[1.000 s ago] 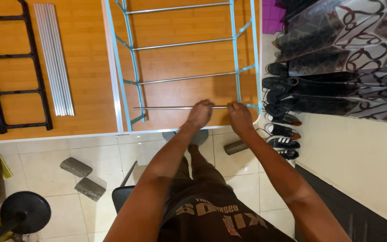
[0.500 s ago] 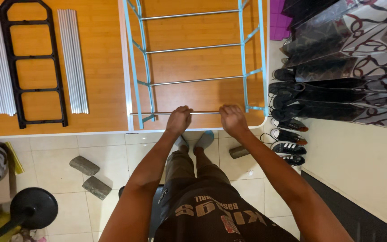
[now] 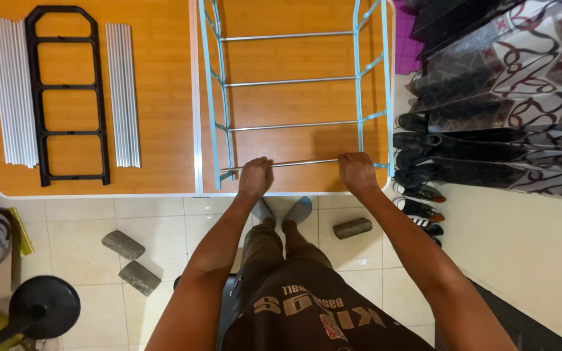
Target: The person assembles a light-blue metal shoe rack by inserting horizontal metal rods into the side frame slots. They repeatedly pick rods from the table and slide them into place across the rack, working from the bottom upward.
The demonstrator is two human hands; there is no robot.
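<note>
A rack with light blue side frames (image 3: 212,97) and several silver cross rods stands on the orange wooden table (image 3: 157,97). My left hand (image 3: 255,176) is closed around the nearest silver rod (image 3: 304,162) close to its left end. My right hand (image 3: 358,172) grips the same rod near its right end, next to the right blue frame (image 3: 385,97). Both hands sit at the table's near edge.
A black ladder-shaped frame (image 3: 67,91) lies on the table's left half between two bundles of white tubes (image 3: 12,91) (image 3: 123,94). Grey bricks (image 3: 123,244) (image 3: 352,227) lie on the tiled floor. Shoes (image 3: 417,192) line the right side. A black round base (image 3: 43,305) sits lower left.
My hands have spread apart along the nearest rod, left hand toward the left frame, right hand toward the right frame. The view has shifted, showing more of the table's left side.
</note>
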